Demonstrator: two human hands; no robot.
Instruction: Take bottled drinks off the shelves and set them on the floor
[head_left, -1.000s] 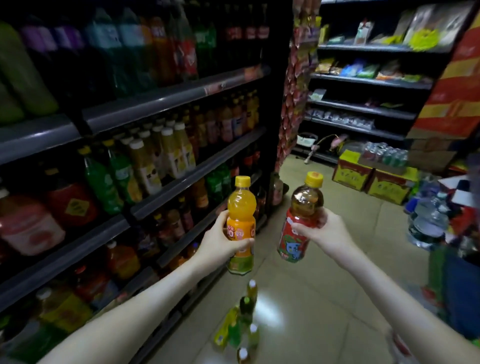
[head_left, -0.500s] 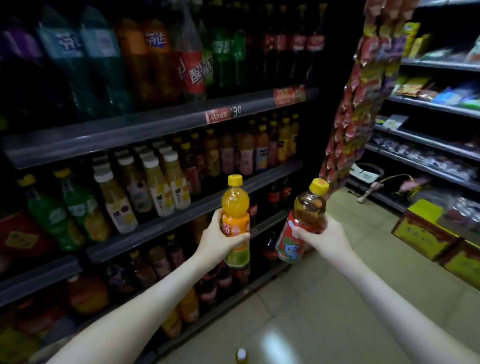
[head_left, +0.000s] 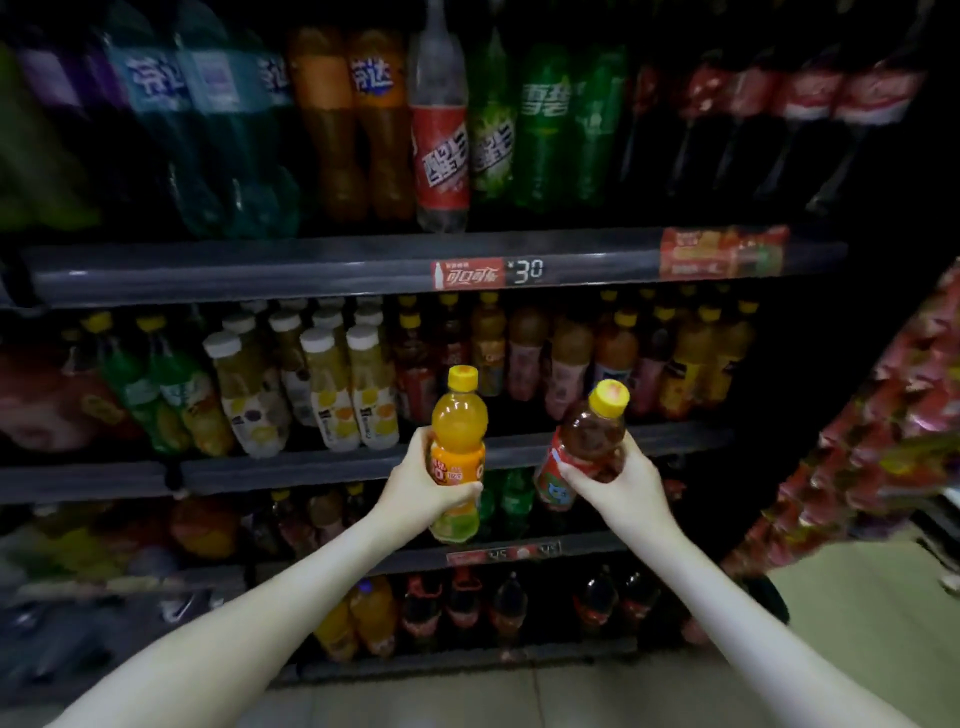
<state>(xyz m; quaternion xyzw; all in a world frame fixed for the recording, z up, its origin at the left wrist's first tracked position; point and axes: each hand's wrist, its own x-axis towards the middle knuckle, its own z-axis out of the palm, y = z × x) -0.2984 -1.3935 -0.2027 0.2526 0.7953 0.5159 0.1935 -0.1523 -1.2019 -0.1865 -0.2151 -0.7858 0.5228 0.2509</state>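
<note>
My left hand (head_left: 415, 483) grips an orange juice bottle (head_left: 458, 426) with a yellow cap, held upright in front of the shelves. My right hand (head_left: 618, 483) grips a brown tea bottle (head_left: 587, 447) with a yellow cap and a red label, tilted to the right. Both bottles hang in the air level with the middle shelf (head_left: 291, 465), which carries rows of small drink bottles. The two hands are about a hand's width apart.
The top shelf (head_left: 311, 270) holds large soda bottles (head_left: 441, 130). Lower shelves carry more bottles. A rack of red snack packets (head_left: 872, 441) hangs at the right. A strip of tiled floor (head_left: 519, 696) shows below the unit.
My view has swung left to face the shelves squarely, and the floor bottles have left the frame. Both hands keep hold of their bottles and sit higher against the middle shelf.
</note>
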